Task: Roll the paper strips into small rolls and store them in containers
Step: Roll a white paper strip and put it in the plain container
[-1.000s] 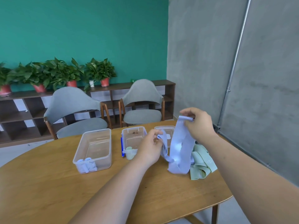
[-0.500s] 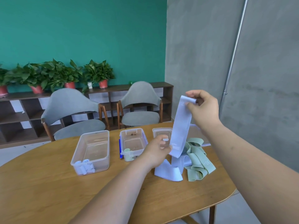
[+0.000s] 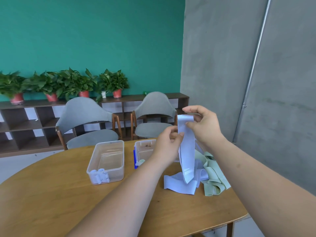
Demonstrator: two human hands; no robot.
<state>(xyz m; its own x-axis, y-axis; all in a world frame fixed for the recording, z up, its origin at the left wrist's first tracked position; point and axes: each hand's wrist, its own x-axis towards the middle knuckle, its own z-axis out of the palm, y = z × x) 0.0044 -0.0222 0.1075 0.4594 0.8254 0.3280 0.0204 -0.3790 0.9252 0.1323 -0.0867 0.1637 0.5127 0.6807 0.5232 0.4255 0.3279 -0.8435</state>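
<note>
Over a wooden surface (image 3: 51, 202), the right hand (image 3: 204, 126) pinches the top of a hanging lavender paper strip (image 3: 187, 151) while the left hand (image 3: 166, 145) pinches its edge just below.

The rounded wooden surface (image 3: 68, 194) is carrying a left container (image 3: 118, 174) and a second container (image 3: 145, 142) near its far edge, the left one holding small pale rolls (image 3: 100, 177). Toward the right edge, pale blue strips (image 3: 177, 184) and green strips (image 3: 213, 180) are lying heaped, touching.
</note>
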